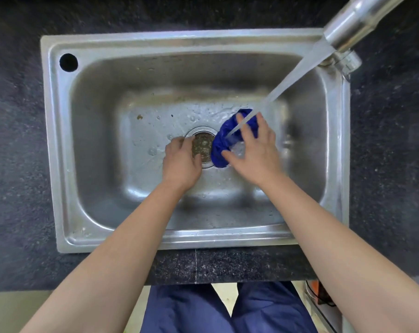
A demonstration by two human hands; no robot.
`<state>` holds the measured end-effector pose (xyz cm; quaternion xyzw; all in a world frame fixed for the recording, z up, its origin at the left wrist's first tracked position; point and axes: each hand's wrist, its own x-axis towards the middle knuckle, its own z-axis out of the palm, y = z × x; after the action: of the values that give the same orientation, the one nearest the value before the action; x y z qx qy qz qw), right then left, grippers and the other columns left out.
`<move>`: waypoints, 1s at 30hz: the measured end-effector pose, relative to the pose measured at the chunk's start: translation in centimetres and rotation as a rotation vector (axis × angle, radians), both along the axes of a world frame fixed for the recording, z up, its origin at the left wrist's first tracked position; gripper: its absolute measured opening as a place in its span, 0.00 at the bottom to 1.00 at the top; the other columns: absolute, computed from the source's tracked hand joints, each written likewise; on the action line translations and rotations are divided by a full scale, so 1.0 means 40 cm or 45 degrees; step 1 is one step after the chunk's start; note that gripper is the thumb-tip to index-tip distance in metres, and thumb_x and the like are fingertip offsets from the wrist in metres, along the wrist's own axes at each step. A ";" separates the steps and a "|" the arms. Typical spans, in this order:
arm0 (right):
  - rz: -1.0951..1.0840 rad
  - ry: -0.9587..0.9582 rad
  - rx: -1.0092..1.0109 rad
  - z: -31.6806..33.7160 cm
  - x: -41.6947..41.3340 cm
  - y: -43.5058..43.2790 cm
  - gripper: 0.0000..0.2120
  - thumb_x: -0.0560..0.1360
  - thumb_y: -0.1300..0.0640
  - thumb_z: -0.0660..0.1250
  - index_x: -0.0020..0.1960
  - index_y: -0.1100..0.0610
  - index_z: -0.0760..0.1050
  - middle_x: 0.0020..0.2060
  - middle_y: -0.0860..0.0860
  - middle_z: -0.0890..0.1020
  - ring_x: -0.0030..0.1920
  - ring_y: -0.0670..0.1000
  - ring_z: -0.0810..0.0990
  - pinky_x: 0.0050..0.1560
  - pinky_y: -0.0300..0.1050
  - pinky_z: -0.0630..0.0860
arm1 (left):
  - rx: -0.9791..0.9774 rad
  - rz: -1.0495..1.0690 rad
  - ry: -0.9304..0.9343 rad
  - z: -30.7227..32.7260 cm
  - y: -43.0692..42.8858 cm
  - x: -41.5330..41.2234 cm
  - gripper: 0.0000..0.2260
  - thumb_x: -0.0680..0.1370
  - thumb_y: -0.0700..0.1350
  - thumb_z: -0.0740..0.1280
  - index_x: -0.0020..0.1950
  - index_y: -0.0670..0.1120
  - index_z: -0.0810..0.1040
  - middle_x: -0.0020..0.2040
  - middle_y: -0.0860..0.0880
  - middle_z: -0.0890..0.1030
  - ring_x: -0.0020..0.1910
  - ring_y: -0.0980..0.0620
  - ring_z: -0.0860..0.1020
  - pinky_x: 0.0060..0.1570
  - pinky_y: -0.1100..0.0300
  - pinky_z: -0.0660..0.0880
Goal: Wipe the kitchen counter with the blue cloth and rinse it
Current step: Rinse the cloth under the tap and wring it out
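The blue cloth (224, 143) is bunched up in the steel sink (59, 145), just right of the drain (203, 146). Water streams from the tap (355, 22) at the top right down onto the cloth. My right hand (254, 152) holds the cloth from the right side, thumb and fingers spread around it under the stream. My left hand (182, 159) hovers over the left edge of the drain with its fingers curled and nothing in them. It does not touch the cloth.
Dark speckled counter (16, 140) surrounds the sink on all sides. A round hole (68, 62) sits in the sink's back left corner. The basin floor is wet. An orange object (321, 294) stands low at the right, below the counter edge.
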<state>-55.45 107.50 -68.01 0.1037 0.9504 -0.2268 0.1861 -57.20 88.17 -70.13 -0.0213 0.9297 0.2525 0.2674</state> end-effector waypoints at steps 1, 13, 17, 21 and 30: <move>0.090 -0.127 0.085 -0.016 -0.003 -0.012 0.44 0.71 0.33 0.68 0.80 0.42 0.52 0.79 0.58 0.47 0.74 0.66 0.55 0.70 0.58 0.65 | -0.056 -0.009 0.016 -0.004 -0.014 0.005 0.24 0.79 0.45 0.65 0.75 0.44 0.67 0.74 0.39 0.65 0.73 0.39 0.62 0.71 0.48 0.63; -0.349 0.149 -0.281 -0.004 -0.084 -0.031 0.17 0.82 0.43 0.60 0.38 0.50 0.74 0.28 0.45 0.74 0.30 0.44 0.73 0.30 0.31 0.63 | -0.128 -0.263 -0.087 -0.044 -0.101 0.038 0.29 0.78 0.48 0.66 0.79 0.51 0.62 0.82 0.48 0.52 0.80 0.46 0.51 0.73 0.49 0.59; -0.426 -0.089 -0.366 0.043 -0.053 0.005 0.25 0.83 0.38 0.50 0.37 0.51 0.72 0.34 0.49 0.79 0.40 0.55 0.78 0.44 0.45 0.74 | -0.122 -0.249 -0.075 -0.045 -0.103 0.045 0.30 0.77 0.48 0.67 0.78 0.51 0.63 0.81 0.48 0.52 0.79 0.46 0.52 0.72 0.48 0.60; 0.158 -0.361 0.067 0.050 -0.046 0.059 0.22 0.80 0.38 0.59 0.67 0.51 0.72 0.58 0.57 0.80 0.58 0.61 0.79 0.51 0.50 0.74 | -0.107 -0.239 -0.086 -0.041 -0.104 0.042 0.30 0.77 0.48 0.67 0.78 0.51 0.63 0.81 0.49 0.52 0.79 0.46 0.52 0.72 0.48 0.59; 0.282 -0.046 -0.110 -0.060 -0.065 0.006 0.22 0.75 0.63 0.66 0.67 0.52 0.76 0.69 0.53 0.73 0.61 0.59 0.76 0.58 0.42 0.70 | -0.134 -0.270 -0.104 -0.042 -0.107 0.043 0.30 0.78 0.47 0.66 0.79 0.53 0.61 0.82 0.50 0.50 0.79 0.47 0.50 0.73 0.48 0.58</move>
<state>-58.03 107.75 -70.43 -0.0058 0.9419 -0.2436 0.2313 -55.50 83.90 -71.79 0.0528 0.9270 0.1726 0.3286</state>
